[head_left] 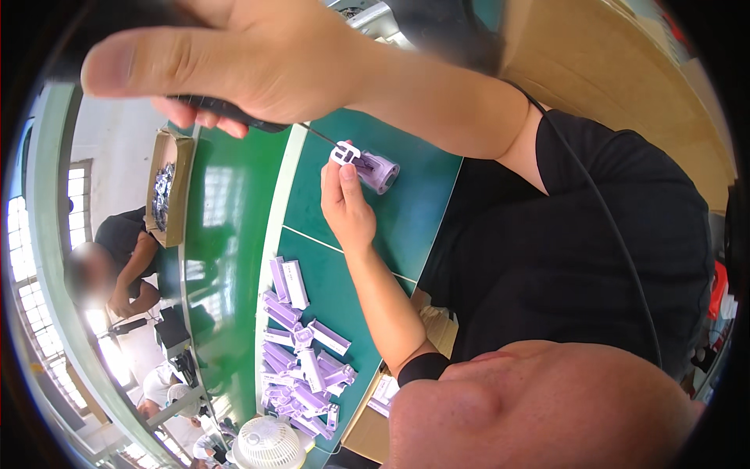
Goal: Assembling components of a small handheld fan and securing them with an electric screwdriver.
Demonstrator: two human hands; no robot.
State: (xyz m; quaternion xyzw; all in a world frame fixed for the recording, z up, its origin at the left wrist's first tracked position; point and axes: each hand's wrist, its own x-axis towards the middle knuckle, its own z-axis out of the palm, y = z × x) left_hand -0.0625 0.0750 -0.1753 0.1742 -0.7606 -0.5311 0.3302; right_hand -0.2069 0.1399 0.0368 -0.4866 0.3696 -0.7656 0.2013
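Observation:
My right hand [258, 66], large and close at the top left, is wrapped round the black handle [234, 115] of a screwdriver. Its thin shaft [320, 135] slants down to a white slotted end piece [344, 153]. Between the fingertips of my left hand [349, 211] is a lilac plastic housing [380, 173], with the white piece at its end. The shaft's tip seems to meet the white piece; exact contact is too small to tell. The held housing is above the dark green work mat [312, 211].
Many lilac and white plastic housings [308, 367] lie heaped on the mat, below my left forearm in the picture. A white fan [268, 444] stands past them. Across the green table [226, 203] are a cardboard box of small parts [166, 187] and a person in dark clothing [125, 246].

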